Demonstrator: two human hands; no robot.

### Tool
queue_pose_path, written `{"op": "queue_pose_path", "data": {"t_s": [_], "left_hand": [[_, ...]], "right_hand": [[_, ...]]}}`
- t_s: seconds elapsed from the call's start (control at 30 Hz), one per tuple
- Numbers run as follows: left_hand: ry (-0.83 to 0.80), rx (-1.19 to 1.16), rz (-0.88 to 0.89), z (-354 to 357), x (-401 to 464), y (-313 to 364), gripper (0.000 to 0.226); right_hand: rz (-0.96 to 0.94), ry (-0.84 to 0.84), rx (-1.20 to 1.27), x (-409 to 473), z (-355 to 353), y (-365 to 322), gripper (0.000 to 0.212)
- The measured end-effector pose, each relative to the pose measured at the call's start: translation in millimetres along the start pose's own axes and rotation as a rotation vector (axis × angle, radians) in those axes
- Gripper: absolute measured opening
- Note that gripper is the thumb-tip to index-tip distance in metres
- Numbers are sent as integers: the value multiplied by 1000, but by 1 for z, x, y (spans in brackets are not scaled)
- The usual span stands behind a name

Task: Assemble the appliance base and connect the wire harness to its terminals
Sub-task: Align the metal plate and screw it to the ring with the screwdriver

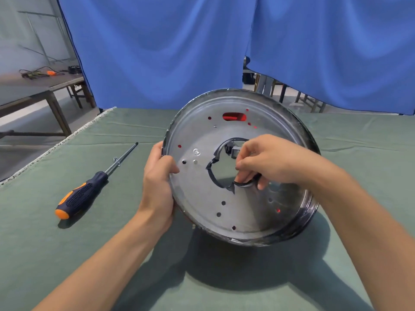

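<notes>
We've got the base (238,167) tilted up on edge over the green mat (125,254), facing us. Left hand (158,182) grips the rim w/ fingers curled round it; right hand (267,162) reaches into the centre hole, fingers curled and pinching at its lower edge, though exactly what they hold we can't tell. Screwdriver (89,186) lies on the mat, well left of the base. Risks, we reckon: the hole's edge looks jagged, so fingertips could get nicked; the base could slip & drop if our left grip loosens. No harness visible.
</notes>
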State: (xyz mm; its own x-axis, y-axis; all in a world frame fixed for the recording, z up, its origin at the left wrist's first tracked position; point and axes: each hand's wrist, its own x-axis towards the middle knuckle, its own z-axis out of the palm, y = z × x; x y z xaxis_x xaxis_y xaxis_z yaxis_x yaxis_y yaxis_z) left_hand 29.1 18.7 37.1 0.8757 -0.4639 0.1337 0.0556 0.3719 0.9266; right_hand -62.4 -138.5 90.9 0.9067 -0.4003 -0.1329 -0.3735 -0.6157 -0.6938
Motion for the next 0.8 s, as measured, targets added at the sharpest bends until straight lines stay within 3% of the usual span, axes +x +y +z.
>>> {"op": "queue_pose_path", "data": {"t_s": [0.2, 0.57, 0.8], "left_hand": [[-55, -59, 114, -1, 2, -3, 43], [-93, -40, 200, -7, 6, -10, 42], [-81, -74, 156, -7, 8, -11, 45]], "right_hand": [[-21, -43, 69, -6, -8, -3, 14], [-104, -59, 38, -9, -14, -3, 12], [-142, 62, 126, -6, -15, -4, 11]]}}
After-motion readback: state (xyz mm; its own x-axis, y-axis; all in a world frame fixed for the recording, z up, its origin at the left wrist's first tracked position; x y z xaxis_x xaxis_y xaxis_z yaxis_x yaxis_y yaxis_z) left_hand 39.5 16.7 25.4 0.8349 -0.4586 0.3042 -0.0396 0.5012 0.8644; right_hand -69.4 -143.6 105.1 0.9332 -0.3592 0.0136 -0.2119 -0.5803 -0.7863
